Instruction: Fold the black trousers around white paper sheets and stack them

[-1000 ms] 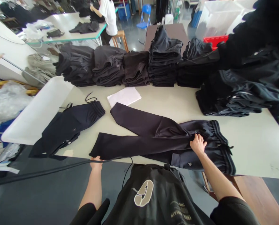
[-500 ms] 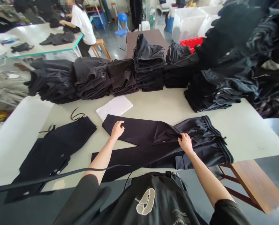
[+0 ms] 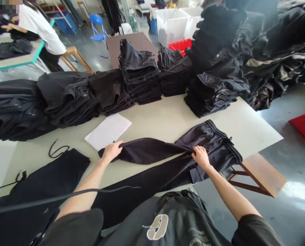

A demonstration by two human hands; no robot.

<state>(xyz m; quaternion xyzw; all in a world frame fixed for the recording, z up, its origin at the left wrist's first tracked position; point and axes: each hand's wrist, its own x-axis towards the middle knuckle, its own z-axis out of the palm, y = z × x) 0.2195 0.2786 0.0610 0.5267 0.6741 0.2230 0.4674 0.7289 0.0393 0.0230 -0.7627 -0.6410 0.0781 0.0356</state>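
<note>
1. At the far left a second pair of dark trousers [image 3: 42,184] lies flat on the bench [image 3: 167,119], its drawstring [image 3: 56,150] curled on the bare surface just beyond it.
2. Behind it we see a row of folded dark garment stacks [image 3: 65,97] along the far edge of the bench, and past them a person in a white top [image 3: 39,29] at another table.
3. A white sheet [image 3: 108,131] lies flat on the bench, just beyond our left hand.
4. Our left hand [image 3: 112,151] is closed on the hem end of the upper leg of the black trousers [image 3: 167,164], fingers curled over the cloth and lifting it a little off the bench.
5. The black trousers lie spread across the near part of the bench: the upper leg runs between our two hands, while the lower leg stretches along the near edge toward our left arm.
6. Our right hand [image 3: 200,157] presses palm-down on the trousers near the crotch, fingers bent into the fabric where the gathered cloth meets them.
7. The elastic waistband [image 3: 225,145] lies to the right of that hand, near the bench's right corner.
8. Further right a wooden stool [image 3: 260,174] stands beside the bench, and a heap of dark clothing [image 3: 257,51] rises behind.
</note>
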